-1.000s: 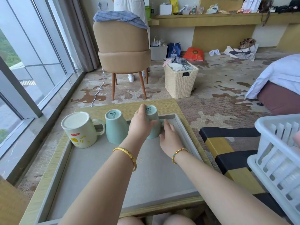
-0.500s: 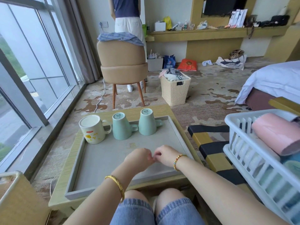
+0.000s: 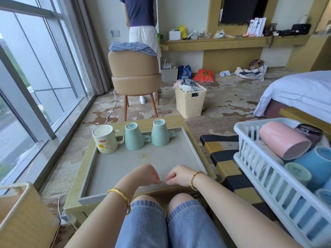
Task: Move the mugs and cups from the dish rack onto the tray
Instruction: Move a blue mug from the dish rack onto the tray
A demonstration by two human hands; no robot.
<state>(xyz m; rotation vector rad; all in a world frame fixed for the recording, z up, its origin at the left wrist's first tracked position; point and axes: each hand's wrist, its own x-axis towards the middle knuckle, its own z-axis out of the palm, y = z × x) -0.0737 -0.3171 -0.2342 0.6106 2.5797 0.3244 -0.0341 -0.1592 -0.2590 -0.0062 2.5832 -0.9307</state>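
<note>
A: How many mugs stand on the tray point(image 3: 89, 178)?

B: Three, in one row along its far edge, all upside down. From the left: one cream mug point(image 3: 104, 139) with yellow and red print, then two mint-green mugs, the first mint mug point(image 3: 133, 136) and the second mint mug point(image 3: 160, 133). Each handle points right. The cream mug's handle sits just beside the first mint one; the first mint mug's handle nearly meets the second.

A: And the tray itself?

B: One grey tray, lying on the low wooden bench point(image 3: 75, 187) in front of the person's two knees.

A: The hands?

B: Two, both over the near edge of the tray. The left hand point(image 3: 146, 174) has its fingers curled in, holding nothing I can see. The right hand point(image 3: 179, 175) is likewise loosely curled, its fingertips near those of the left; whether they touch, I cannot tell. One gold bangle on the left wrist, one beaded bracelet on the right.

A: What is in the dish rack point(image 3: 265, 178)?

B: One white rack at the right, still loaded: one pink cup point(image 3: 284, 139) lying on its side on top, one dark purple cup point(image 3: 309, 132) behind it, and at least four blue cups point(image 3: 315, 163) below. Further ones are partly hidden by the slats.
</note>
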